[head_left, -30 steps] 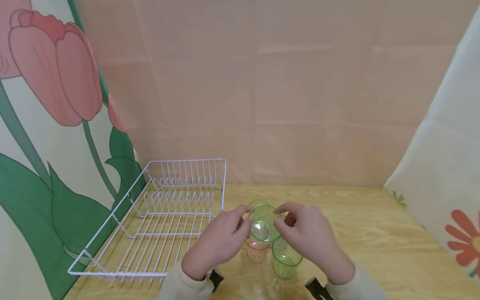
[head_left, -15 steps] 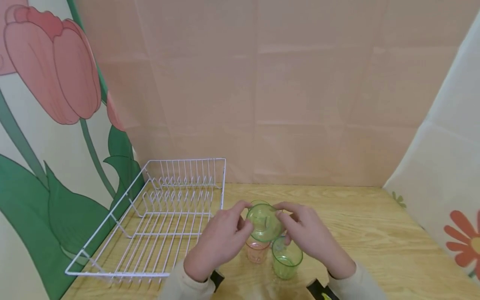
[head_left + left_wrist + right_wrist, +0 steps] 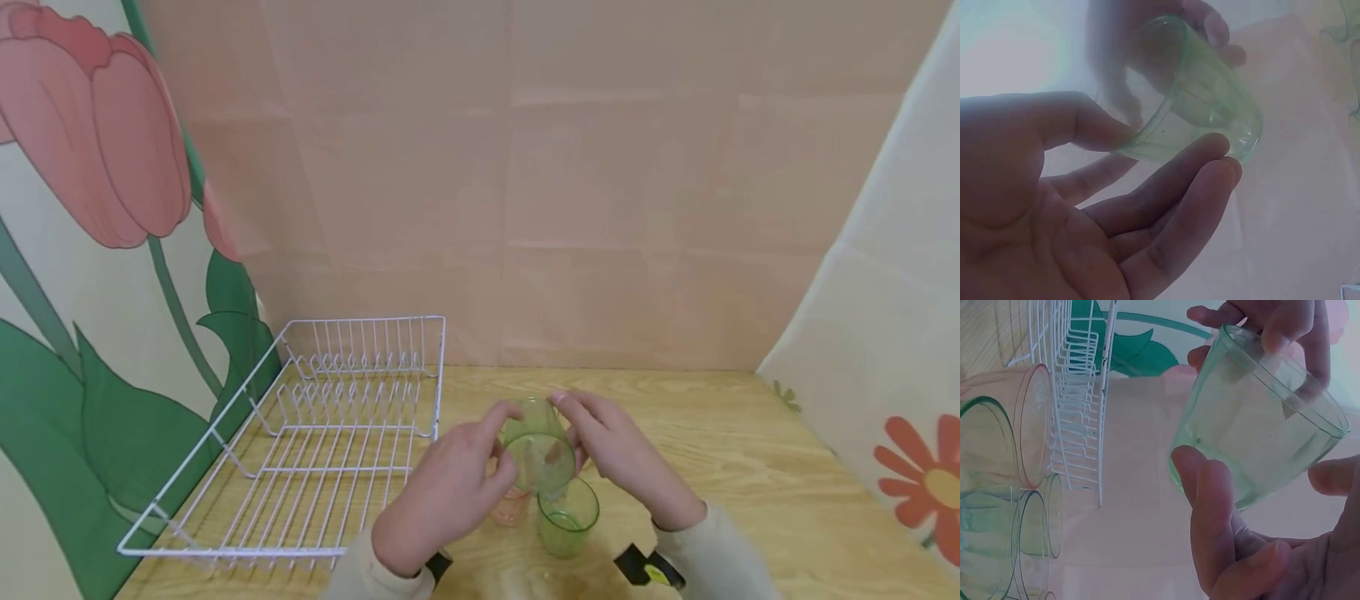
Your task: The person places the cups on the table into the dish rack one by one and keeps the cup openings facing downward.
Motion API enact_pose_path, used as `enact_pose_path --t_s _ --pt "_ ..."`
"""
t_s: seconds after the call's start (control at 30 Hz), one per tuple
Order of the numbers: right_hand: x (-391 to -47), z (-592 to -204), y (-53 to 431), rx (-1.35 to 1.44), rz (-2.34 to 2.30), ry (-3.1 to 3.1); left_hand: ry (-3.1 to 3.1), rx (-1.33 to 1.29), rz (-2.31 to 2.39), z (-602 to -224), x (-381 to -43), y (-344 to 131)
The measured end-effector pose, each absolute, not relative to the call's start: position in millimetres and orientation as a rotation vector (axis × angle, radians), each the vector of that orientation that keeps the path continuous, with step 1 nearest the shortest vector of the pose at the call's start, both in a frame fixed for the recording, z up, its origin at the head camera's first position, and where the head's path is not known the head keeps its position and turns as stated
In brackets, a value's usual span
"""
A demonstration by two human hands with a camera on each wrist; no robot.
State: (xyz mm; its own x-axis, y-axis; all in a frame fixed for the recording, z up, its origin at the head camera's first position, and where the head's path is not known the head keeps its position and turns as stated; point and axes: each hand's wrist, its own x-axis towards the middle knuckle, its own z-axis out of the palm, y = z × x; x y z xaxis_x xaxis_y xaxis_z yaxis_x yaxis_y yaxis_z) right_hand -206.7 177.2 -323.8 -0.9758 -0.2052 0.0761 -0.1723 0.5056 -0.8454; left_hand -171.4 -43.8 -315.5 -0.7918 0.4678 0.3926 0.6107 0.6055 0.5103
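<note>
Pink backdrop (image 3: pixel 510 183), tabletop (image 3: pixel 742 450); my left hand (image 3: pixel 453 475) and right hand (image 3: pixel 611 437) pinch a slanted green cup (image 3: pixel 1241 425) in their fingers (image 3: pixel 1213 503), rim up.

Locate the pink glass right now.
In the head view, at lower center, the pink glass stands right of the white wire rack, just left of the standing green glass, partly hidden by the held green glass.

Creased pinkish-tan backdrop (image 3: pixel 600 200) behind wood-grain tabletop (image 3: pixel 690 442). Tulip-print panel (image 3: pixel 127 158) at left; white flower-print sheet (image 3: pixel 885 308) at right.
</note>
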Motion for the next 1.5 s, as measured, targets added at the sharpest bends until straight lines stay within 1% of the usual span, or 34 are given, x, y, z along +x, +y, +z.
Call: enact_pose_path --t_s 0.17,0.3,0.53,0.93,1.2,1.5 --pt "-206.8 -323.9 175.7 -0.355 -1.436 2.752 -2.616 -0.936 -0.939 -315.7 -171.0 -44.7" --pt "-204.9 -323.9 174.1 -0.362 -1.402 2.815 -2.639 -0.946 -1.021 -316.4 -171.8 -45.0" --pt "-201.0 -321.6 170.0 -0.372 -1.392 2.874 -2.645 -0.865 -1.162 -318.0 -176.0 -45.7" --pt "-197.2 -320.6 164.3 -0.379 -1.388 2.880 -2.703 -0.763 -1.125 -318.8 -179.0 -47.2" --pt "-198.3 -320.7 162.8 -0.450 -1.380 2.905 -2.716 -0.776 -1.141 -318.7 -182.1 -49.8" --pt "-199.1 -323.9 159.8 -0.423 -1.395 2.866 -2.711 -0.784 -1.163 -320.2 -181.7 -52.3"
